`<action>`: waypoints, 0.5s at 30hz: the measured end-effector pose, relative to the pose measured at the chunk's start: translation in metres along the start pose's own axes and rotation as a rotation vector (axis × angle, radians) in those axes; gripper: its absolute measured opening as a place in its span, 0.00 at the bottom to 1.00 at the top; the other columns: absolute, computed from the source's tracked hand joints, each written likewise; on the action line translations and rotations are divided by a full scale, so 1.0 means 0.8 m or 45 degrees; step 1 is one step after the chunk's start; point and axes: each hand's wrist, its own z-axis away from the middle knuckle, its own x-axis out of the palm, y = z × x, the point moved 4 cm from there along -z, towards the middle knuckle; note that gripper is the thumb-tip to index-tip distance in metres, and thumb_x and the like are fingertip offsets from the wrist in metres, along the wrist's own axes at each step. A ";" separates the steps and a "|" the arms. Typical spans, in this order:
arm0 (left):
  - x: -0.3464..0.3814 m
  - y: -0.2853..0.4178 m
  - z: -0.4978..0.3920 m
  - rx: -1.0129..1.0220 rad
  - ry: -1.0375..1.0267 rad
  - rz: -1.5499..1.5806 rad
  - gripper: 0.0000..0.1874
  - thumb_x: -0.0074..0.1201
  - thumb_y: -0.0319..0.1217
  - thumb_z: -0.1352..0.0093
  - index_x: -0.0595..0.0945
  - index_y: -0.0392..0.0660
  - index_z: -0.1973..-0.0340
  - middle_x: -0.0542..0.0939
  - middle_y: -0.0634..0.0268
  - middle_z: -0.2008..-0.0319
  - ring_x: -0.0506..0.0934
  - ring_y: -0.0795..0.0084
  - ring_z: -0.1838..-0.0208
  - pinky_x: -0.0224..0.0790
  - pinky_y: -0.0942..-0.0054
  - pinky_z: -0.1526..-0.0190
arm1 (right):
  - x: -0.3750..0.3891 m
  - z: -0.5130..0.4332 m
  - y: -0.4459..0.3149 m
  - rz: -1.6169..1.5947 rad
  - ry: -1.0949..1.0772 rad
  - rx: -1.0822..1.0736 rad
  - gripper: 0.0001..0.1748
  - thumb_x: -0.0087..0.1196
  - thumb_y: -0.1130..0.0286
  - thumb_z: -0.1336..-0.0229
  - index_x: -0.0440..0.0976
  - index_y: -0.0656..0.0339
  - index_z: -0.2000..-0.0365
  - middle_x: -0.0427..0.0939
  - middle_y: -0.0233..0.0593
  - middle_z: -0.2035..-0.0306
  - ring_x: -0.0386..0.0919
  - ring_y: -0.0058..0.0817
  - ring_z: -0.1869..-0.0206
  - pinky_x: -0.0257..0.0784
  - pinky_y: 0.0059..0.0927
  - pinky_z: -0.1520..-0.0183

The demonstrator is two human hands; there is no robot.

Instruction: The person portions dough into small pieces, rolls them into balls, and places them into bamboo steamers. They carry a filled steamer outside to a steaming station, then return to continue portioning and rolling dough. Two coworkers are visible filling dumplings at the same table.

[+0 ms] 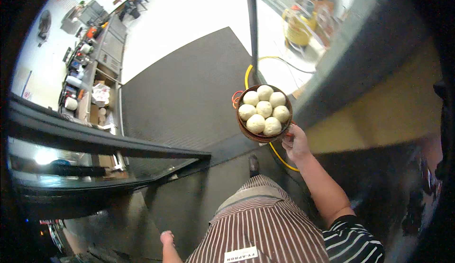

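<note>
My right hand point(295, 144) grips the near right side of a round brown container point(249, 134), holding it out before me above the floor. Several pale round balls that look like dough or buns point(263, 109) fill it in a ring around a middle one. A thin red loop point(236, 98) shows at the container's left side; whether it is joined on cannot be told. Low at my left side hangs my left hand point(167, 238), its fingers curled, with no object visible in it. I wear a striped apron point(266, 227).
A dark door frame point(106, 144) with glass stands at my left. Ahead lies a dark floor mat point(188, 85), with a cluttered metal counter point(110, 49) along the left wall. A black post point(253, 28), a yellow hose point(280, 156) and a yellow tank point(298, 30) are ahead right.
</note>
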 end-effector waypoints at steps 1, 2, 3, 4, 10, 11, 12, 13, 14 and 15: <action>-0.010 -0.009 0.011 -0.228 0.053 0.108 0.09 0.50 0.27 0.27 0.85 0.42 0.66 0.81 0.57 0.78 0.77 0.60 0.78 0.67 0.57 0.76 | 0.027 -0.045 0.001 0.063 0.037 0.064 0.08 0.54 0.57 0.34 0.69 0.43 0.69 0.64 0.17 0.78 0.55 0.12 0.82 0.47 0.23 0.78; -0.009 -0.008 0.020 -0.305 0.049 -0.025 0.10 0.49 0.27 0.27 0.85 0.43 0.67 0.81 0.57 0.78 0.76 0.59 0.78 0.66 0.56 0.77 | 0.051 -0.085 -0.001 0.052 0.089 0.061 0.08 0.53 0.59 0.33 0.68 0.44 0.69 0.64 0.18 0.78 0.55 0.12 0.83 0.47 0.23 0.79; -0.007 -0.016 0.031 -0.422 0.043 -0.121 0.11 0.49 0.27 0.27 0.85 0.43 0.67 0.80 0.57 0.78 0.76 0.58 0.79 0.65 0.55 0.77 | 0.081 -0.124 -0.001 0.066 0.049 0.079 0.07 0.53 0.61 0.33 0.68 0.45 0.69 0.64 0.18 0.79 0.55 0.13 0.83 0.47 0.23 0.79; 0.004 -0.019 0.039 -0.523 0.056 -0.077 0.12 0.48 0.28 0.26 0.86 0.44 0.66 0.80 0.57 0.79 0.75 0.58 0.79 0.64 0.54 0.78 | 0.107 -0.162 0.000 0.082 0.043 0.109 0.07 0.52 0.63 0.33 0.68 0.46 0.70 0.63 0.18 0.79 0.55 0.13 0.84 0.48 0.23 0.80; 0.119 0.020 0.062 -0.650 -0.220 -0.077 0.17 0.42 0.30 0.22 0.88 0.44 0.61 0.84 0.52 0.73 0.80 0.52 0.71 0.70 0.46 0.69 | 0.262 -0.381 0.007 0.161 -0.095 0.211 0.05 0.52 0.65 0.35 0.69 0.47 0.69 0.64 0.19 0.78 0.54 0.14 0.84 0.48 0.22 0.79; 0.147 0.046 0.057 -0.610 -0.274 -0.077 0.16 0.42 0.30 0.22 0.88 0.44 0.61 0.84 0.52 0.72 0.80 0.52 0.71 0.70 0.46 0.68 | 0.289 -0.416 0.010 0.172 -0.082 0.225 0.04 0.52 0.65 0.36 0.69 0.47 0.69 0.64 0.19 0.78 0.55 0.14 0.84 0.48 0.22 0.79; 0.175 0.078 0.048 -0.561 -0.323 -0.074 0.16 0.42 0.30 0.22 0.88 0.44 0.61 0.84 0.51 0.72 0.80 0.52 0.70 0.70 0.46 0.68 | 0.318 -0.450 0.013 0.192 -0.110 0.240 0.03 0.52 0.65 0.35 0.70 0.47 0.68 0.64 0.18 0.78 0.55 0.14 0.83 0.48 0.22 0.78; 0.198 0.115 0.037 -0.515 -0.359 -0.061 0.16 0.42 0.30 0.22 0.88 0.44 0.60 0.84 0.51 0.71 0.80 0.52 0.70 0.70 0.46 0.67 | 0.349 -0.484 0.015 0.210 -0.121 0.258 0.03 0.51 0.65 0.35 0.70 0.47 0.67 0.65 0.18 0.78 0.55 0.14 0.83 0.49 0.22 0.78; 0.219 0.152 0.027 -0.480 -0.396 -0.048 0.16 0.42 0.30 0.22 0.88 0.44 0.60 0.84 0.51 0.71 0.80 0.52 0.69 0.70 0.46 0.67 | 0.379 -0.517 0.016 0.234 -0.130 0.282 0.02 0.51 0.65 0.35 0.70 0.47 0.66 0.65 0.17 0.78 0.56 0.14 0.83 0.49 0.22 0.78; 0.236 0.190 0.018 -0.458 -0.428 -0.023 0.16 0.42 0.30 0.22 0.88 0.44 0.60 0.84 0.51 0.71 0.80 0.52 0.69 0.71 0.46 0.67 | 0.410 -0.548 0.013 0.250 -0.186 0.291 0.01 0.51 0.65 0.35 0.71 0.46 0.65 0.66 0.17 0.79 0.56 0.14 0.83 0.49 0.22 0.77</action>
